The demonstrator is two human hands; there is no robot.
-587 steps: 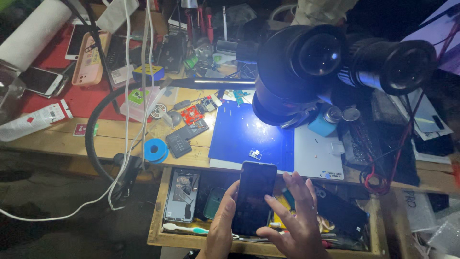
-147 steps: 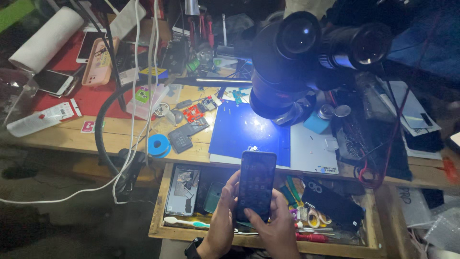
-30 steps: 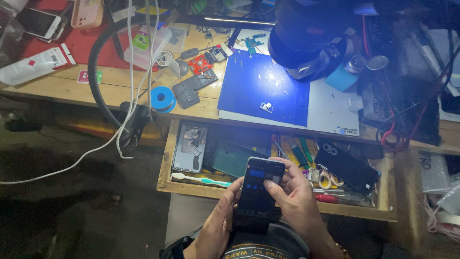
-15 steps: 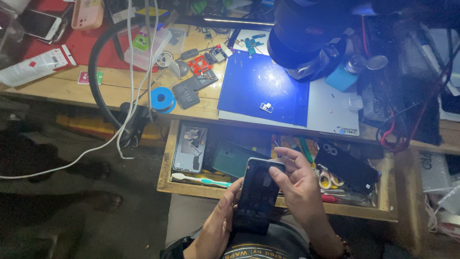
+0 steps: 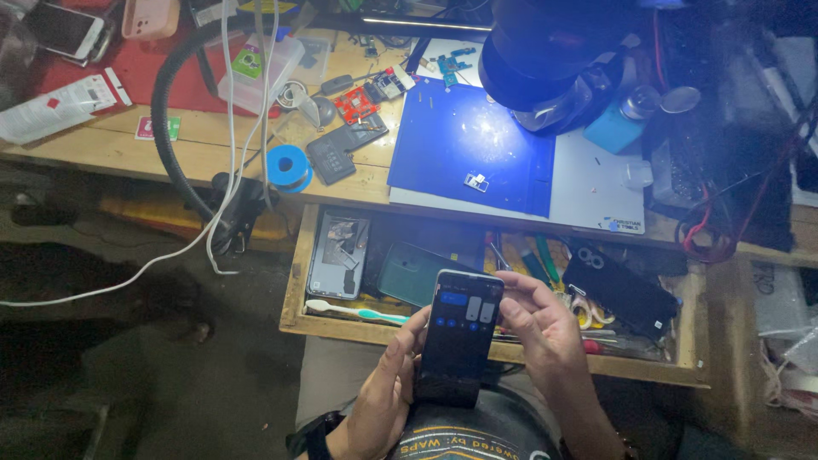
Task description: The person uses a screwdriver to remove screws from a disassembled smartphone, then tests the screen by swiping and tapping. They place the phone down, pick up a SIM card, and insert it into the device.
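Since half a second ago the right hand point(image 5: 545, 328) has been drawn slightly back from the top edge of the smartphone point(image 5: 460, 336), and its fingers are now curled beside the upper right corner rather than over it; the phone itself has barely shifted. Going left to right, the left hand point(image 5: 383, 392) is wrapped around the phone's lower left edge, its fingers closed on the case and its thumb laid along the side. The smartphone is held upright between the two hands, above the person's lap and in front of the open wooden drawer point(image 5: 298, 319), with its lit screen showing a few blue tiles. The right hand is seen just beside the phone's right edge, fingertips bent toward it; whether they press the glass or only the rim cannot be told. The bottom of the phone is hidden against the dark shirt, and the wrists are cut off by the lower frame edge. Inside the drawer a white toothbrush point(image 5: 354, 311), a green phone back point(image 5: 417, 273) and a black phone point(image 5: 622, 290) are made out, while the tools between them are lost in clutter and shadow.
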